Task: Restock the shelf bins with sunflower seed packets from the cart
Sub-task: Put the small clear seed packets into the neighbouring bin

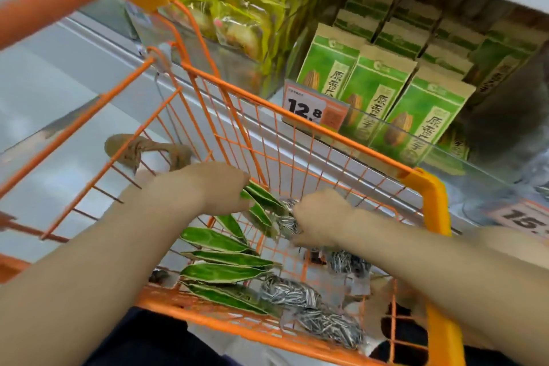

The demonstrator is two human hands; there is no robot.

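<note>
Both my hands reach down into an orange wire cart (300,125). My left hand (219,184) grips the top edges of green sunflower seed packets (261,202) standing in the basket. My right hand (320,220) closes on a clear packet of striped seeds (286,224) beside them. More green packets (219,272) lie stacked toward me, and several clear seed packets (289,294) rest on the basket floor. On the shelf beyond the cart, green seed packets (377,104) stand upright in rows behind a clear front.
An orange price tag reading 12.8 (309,111) hangs on the shelf edge; another tag (523,217) shows at far right. Yellow-green snack bags (237,0) fill a clear bin at upper left. The cart handle (59,3) crosses the top left. A white freezer lid (59,83) lies left.
</note>
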